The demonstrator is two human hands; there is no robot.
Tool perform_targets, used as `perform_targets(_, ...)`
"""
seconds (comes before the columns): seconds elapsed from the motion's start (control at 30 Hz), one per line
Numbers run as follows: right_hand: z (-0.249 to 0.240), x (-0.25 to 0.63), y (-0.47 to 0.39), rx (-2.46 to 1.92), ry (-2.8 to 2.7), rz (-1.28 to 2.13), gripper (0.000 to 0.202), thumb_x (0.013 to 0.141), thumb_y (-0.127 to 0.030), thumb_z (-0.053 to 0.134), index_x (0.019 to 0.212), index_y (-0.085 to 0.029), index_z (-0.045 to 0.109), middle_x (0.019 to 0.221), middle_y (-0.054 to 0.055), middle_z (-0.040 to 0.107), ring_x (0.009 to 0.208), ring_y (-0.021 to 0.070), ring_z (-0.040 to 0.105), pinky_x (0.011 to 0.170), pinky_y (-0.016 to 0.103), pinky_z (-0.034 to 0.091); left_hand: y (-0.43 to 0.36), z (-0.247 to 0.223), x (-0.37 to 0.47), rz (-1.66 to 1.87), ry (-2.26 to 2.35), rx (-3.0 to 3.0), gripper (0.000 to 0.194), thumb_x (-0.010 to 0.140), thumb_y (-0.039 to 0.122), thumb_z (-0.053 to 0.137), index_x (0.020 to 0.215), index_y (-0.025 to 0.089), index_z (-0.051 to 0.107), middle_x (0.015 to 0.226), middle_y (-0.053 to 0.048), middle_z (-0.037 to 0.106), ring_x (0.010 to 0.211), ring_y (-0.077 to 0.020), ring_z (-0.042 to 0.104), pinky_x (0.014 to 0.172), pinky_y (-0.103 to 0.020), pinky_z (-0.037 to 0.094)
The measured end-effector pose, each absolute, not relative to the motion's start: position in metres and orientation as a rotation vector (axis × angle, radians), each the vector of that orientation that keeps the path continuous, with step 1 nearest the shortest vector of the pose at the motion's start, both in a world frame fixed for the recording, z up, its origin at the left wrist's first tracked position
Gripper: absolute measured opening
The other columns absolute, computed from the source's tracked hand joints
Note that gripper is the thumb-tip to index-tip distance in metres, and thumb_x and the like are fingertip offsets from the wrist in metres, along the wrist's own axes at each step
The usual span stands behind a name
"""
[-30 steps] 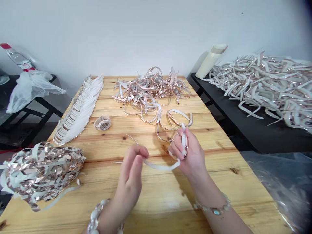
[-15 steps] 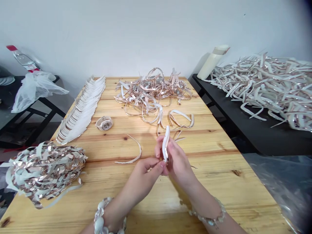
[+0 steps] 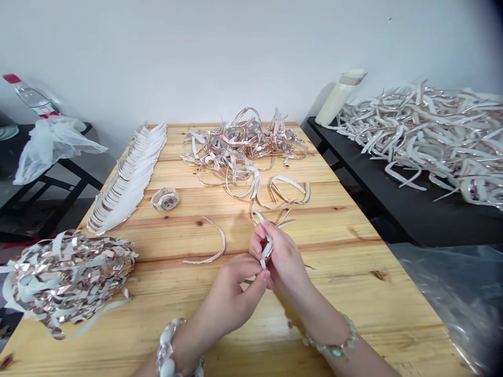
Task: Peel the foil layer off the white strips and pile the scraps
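Note:
Between my hands, over the middle of the table, is a narrow white strip (image 3: 268, 248) with a shiny rose-gold side. My left hand (image 3: 239, 288) pinches its lower end between thumb and finger. Higher up, my right hand (image 3: 281, 251) has its fingers curled round the strip, the thumb pressed on it. A single curved strip (image 3: 223, 242) lies on the wood just left of my hands. Beyond them sits a loose tangle of similar strips (image 3: 243, 141), with a bent loop of strip (image 3: 288, 189) at its near side.
On the left are a neat row of white strips (image 3: 129, 183), a small roll (image 3: 165, 199) and a crinkled rose-gold bundle (image 3: 74, 277) on the wooden table (image 3: 334, 335). A black table (image 3: 396, 209) at right bears a large strip heap (image 3: 432, 136) and a cream cylinder (image 3: 340, 98). A bottle (image 3: 35, 99) stands far left.
The strip's upper end, upright before, now leans forward and left under my right thumb. My right fingers have closed further round it. My left hand keeps pinching the lower end, and the view has shifted slightly.

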State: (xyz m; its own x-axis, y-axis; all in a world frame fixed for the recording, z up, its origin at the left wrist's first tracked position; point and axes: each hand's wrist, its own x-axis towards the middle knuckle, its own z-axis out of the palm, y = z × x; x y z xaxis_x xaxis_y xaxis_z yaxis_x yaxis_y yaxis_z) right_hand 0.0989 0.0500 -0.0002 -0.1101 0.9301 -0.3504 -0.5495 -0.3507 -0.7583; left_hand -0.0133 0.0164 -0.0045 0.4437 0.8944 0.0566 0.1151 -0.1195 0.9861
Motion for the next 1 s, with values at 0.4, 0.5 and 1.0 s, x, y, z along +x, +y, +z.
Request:
perform_targets(0.4, 0.004, 0.115, 0.067, -0.905, -0.224, 1.826, 0.027, 0.081, -0.028, 0.055, 0.06, -0.018, 0.042, 0.044, -0.008, 0.035, 0.036, 0.0043, 0.029, 0.032, 0.014, 0.023, 0.008, 0.0, -0.013, 0.826, 0.754, 1.987, 0.027, 0.085, 0.01, 0.044, 0.059, 0.018, 0.039, 0.057, 0.001, 0.042, 0.075, -0.0145, 0.053, 0.086, -0.028, 0.047)
perform_targets(0.5, 0.005, 0.118, 0.068, -0.898, -0.188, 1.844, 0.028, 0.084, -0.027, 0.053, 0.06, -0.018, 0.042, 0.045, -0.009, 0.034, 0.036, 0.0041, 0.027, 0.032, 0.014, 0.022, 0.006, 0.002, -0.013, 0.803, 0.73, 2.134, 0.024, 0.082, 0.006, 0.044, 0.06, 0.017, 0.043, 0.056, 0.001, 0.043, 0.07, -0.0133, 0.052, 0.091, -0.028, 0.047)
perform_targets(1.0, 0.008, 0.13, 0.074, -0.811, 0.048, 1.932, 0.039, 0.097, -0.023, 0.035, 0.059, -0.017, 0.041, 0.045, -0.009, 0.028, 0.034, 0.004, 0.025, 0.031, 0.016, 0.017, -0.006, -0.006, -0.004, 0.763, 0.617, 2.446, 0.017, 0.081, 0.014, 0.048, 0.065, 0.017, 0.054, 0.066, -0.002, 0.059, 0.077, -0.014, 0.052, 0.096, -0.029, 0.042)
